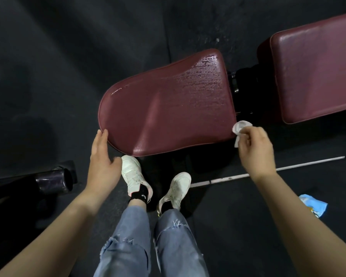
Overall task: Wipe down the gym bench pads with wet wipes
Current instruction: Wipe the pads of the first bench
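While the right hand pinches a wipe, the seat pad narrows leftward toward the seemingly relaxed left hand.

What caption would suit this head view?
Right hand holds a wipe at the wet seat pad; left hand touches its edge.

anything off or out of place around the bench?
A blue wrapper lies crumpled on the floor at right, like litter. A thin metal rod lies loose beside the feet. The seat pad is streaked wet.
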Demonstrator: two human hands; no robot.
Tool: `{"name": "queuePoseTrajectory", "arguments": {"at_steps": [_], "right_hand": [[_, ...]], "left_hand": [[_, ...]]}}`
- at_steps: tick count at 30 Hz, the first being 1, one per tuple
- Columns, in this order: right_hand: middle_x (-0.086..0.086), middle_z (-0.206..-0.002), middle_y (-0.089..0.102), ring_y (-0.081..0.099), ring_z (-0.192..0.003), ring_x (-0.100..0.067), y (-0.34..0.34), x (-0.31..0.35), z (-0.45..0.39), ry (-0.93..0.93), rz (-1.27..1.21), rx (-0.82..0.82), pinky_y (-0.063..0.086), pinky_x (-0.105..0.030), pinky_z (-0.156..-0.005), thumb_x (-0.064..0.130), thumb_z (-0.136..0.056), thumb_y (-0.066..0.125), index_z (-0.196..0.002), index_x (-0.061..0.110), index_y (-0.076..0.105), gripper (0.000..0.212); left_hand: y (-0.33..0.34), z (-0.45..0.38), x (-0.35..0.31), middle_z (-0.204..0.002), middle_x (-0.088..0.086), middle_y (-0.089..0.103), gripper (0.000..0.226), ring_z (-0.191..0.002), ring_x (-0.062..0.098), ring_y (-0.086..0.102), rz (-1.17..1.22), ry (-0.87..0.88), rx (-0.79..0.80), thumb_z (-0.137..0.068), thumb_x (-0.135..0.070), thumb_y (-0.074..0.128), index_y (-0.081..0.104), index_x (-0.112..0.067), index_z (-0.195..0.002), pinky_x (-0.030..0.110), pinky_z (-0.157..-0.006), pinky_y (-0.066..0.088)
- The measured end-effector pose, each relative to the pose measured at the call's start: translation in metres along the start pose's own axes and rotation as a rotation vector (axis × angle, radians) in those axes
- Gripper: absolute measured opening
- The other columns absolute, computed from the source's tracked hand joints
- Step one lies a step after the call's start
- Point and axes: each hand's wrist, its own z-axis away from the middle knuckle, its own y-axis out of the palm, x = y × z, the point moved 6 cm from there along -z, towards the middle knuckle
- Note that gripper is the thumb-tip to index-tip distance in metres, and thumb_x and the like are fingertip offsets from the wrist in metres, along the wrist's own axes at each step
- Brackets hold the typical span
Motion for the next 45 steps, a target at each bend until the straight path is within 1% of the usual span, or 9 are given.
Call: {"name": "queuePoseTrajectory", "arguments": {"at_steps": [3, 8, 16, 22, 26, 30, 37, 42, 45], "right_hand": [[0.003, -0.1, 0.054, 0.053, -0.085, -0.006, 0.012, 0.02, -0.004, 0.019, -0.102, -0.018, 0.034, -0.003, -0.074, 0.006, -0.093, 0.054, -0.103, 0.014, 0.06, 0.015], [-0.012, -0.102, 0.06, 0.062, -0.088, -0.03, 0.009, 0.054, -0.048, 0.057, -0.15, -0.117, 0.048, -0.035, -0.083, 0.01, -0.096, 0.051, -0.101, 0.005, 0.06, 0.012], [-0.017, -0.115, 0.058, 0.057, -0.103, -0.032, 0.024, 0.16, -0.2, -0.082, 0.03, -0.066, 0.039, -0.031, -0.08, 0.013, -0.098, 0.047, -0.11, 0.003, 0.06, 0.02], [-0.019, -0.101, 0.06, 0.058, -0.094, -0.036, 0.02, 0.086, -0.058, 0.045, -0.05, -0.107, 0.039, -0.033, -0.083, 0.001, -0.092, 0.048, -0.101, 0.004, 0.063, 0.018], [-0.009, -0.095, 0.06, 0.061, -0.086, -0.024, 0.029, 0.066, 0.009, 0.17, -0.126, -0.063, 0.042, -0.021, -0.078, 0.009, -0.097, 0.052, -0.101, 0.006, 0.062, 0.012], [-0.025, -0.096, 0.06, 0.057, -0.092, -0.038, 0.024, 0.117, -0.069, 0.009, -0.097, -0.169, 0.039, -0.036, -0.081, 0.012, -0.099, 0.052, -0.097, -0.006, 0.062, 0.021], [-0.015, -0.115, 0.059, 0.058, -0.102, -0.03, 0.041, 0.178, -0.184, -0.118, 0.052, -0.062, 0.036, -0.027, -0.074, 0.015, -0.099, 0.047, -0.11, 0.004, 0.059, 0.02], [-0.017, -0.104, 0.057, 0.056, -0.089, -0.037, 0.045, 0.117, -0.065, -0.089, 0.011, -0.026, 0.038, -0.038, -0.075, 0.004, -0.09, 0.052, -0.103, 0.004, 0.06, 0.015], [-0.007, -0.091, 0.054, 0.056, -0.073, -0.024, 0.047, 0.084, 0.019, 0.023, -0.053, 0.024, 0.048, -0.04, -0.07, 0.007, -0.094, 0.052, -0.094, 0.009, 0.058, 0.006]], "left_hand": [[-0.003, -0.002, -0.007, -0.165, -0.002, 0.011, 0.079, -0.151, 0.016, 0.012, -0.046, 0.013, -0.031, -0.088, -0.001, 0.052, 0.018, -0.022, -0.157, 0.026, -0.114, 0.011], [0.0, -0.007, -0.017, -0.166, -0.007, 0.003, 0.076, -0.152, 0.019, 0.008, -0.123, 0.045, -0.022, -0.095, -0.015, 0.054, 0.013, -0.023, -0.158, 0.028, -0.112, 0.013], [0.003, -0.006, -0.017, -0.166, 0.01, 0.0, 0.08, -0.152, 0.027, 0.009, -0.381, 0.136, 0.038, -0.096, -0.032, 0.058, 0.012, -0.01, -0.157, 0.044, -0.12, 0.019], [0.002, -0.007, -0.021, -0.166, 0.011, -0.003, 0.081, -0.152, 0.029, 0.008, -0.398, 0.107, 0.096, -0.096, -0.031, 0.058, 0.009, -0.008, -0.157, 0.047, -0.121, 0.023], [-0.002, -0.008, -0.023, -0.166, 0.008, -0.006, 0.081, -0.152, 0.027, 0.006, -0.369, 0.097, 0.127, -0.097, -0.032, 0.057, 0.007, -0.011, -0.158, 0.047, -0.121, 0.022], [-0.004, -0.009, -0.021, -0.166, 0.006, -0.012, 0.087, -0.153, 0.024, 0.002, -0.382, 0.103, 0.17, -0.096, -0.035, 0.059, 0.002, -0.013, -0.158, 0.046, -0.122, 0.019], [-0.004, -0.012, -0.019, -0.165, 0.009, -0.015, 0.095, -0.153, 0.025, -0.001, -0.409, 0.096, 0.203, -0.093, -0.045, 0.06, -0.001, -0.013, -0.158, 0.045, -0.122, 0.017], [-0.002, -0.008, -0.026, -0.164, 0.009, -0.019, 0.096, -0.153, 0.026, -0.004, -0.402, 0.078, 0.203, -0.093, -0.04, 0.061, -0.004, -0.011, -0.158, 0.045, -0.122, 0.016], [-0.003, -0.008, -0.025, -0.164, 0.009, -0.02, 0.095, -0.153, 0.025, -0.005, -0.419, 0.091, 0.216, -0.094, -0.041, 0.059, -0.005, -0.012, -0.158, 0.046, -0.121, 0.016]]}}
